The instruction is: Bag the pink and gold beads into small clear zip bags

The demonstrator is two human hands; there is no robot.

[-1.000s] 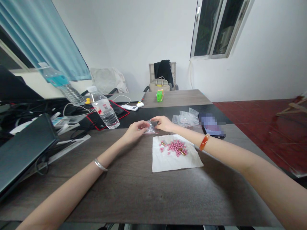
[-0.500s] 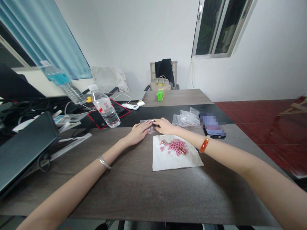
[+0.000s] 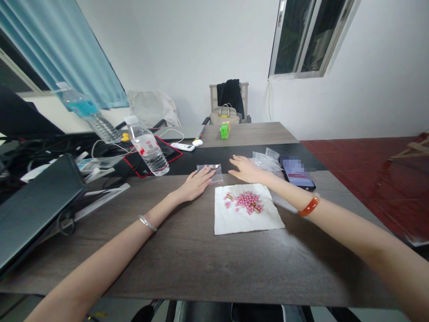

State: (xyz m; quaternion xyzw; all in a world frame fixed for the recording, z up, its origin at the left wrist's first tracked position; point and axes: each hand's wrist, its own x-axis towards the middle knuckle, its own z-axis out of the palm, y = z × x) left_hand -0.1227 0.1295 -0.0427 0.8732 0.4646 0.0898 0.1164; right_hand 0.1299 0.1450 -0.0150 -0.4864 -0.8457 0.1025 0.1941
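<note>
My left hand (image 3: 196,185) lies flat on the dark table, its fingertips resting on the near edge of a small clear plastic bag (image 3: 210,173). My right hand (image 3: 246,170) lies spread on the table to the right of that bag, apart from it and holding nothing. Just below both hands, a white paper napkin (image 3: 234,223) carries a heap of round pink tablets (image 3: 246,201). A few gold-brown capsules (image 3: 256,209) lie among them. A loose stack of clear plastic bags (image 3: 266,161) sits just beyond my right fingertips.
A water bottle (image 3: 149,153) stands on a red-edged black mat (image 3: 150,161) left of my left hand. A phone (image 3: 296,174) with a blurred screen lies to the right. Cables, a laptop (image 3: 33,197) and a second bottle crowd the left side.
My right hand has left the small bag and moved right and away, its fingers spreading. My hands no longer press the bag together, and it lies flat under my left fingertips.
</note>
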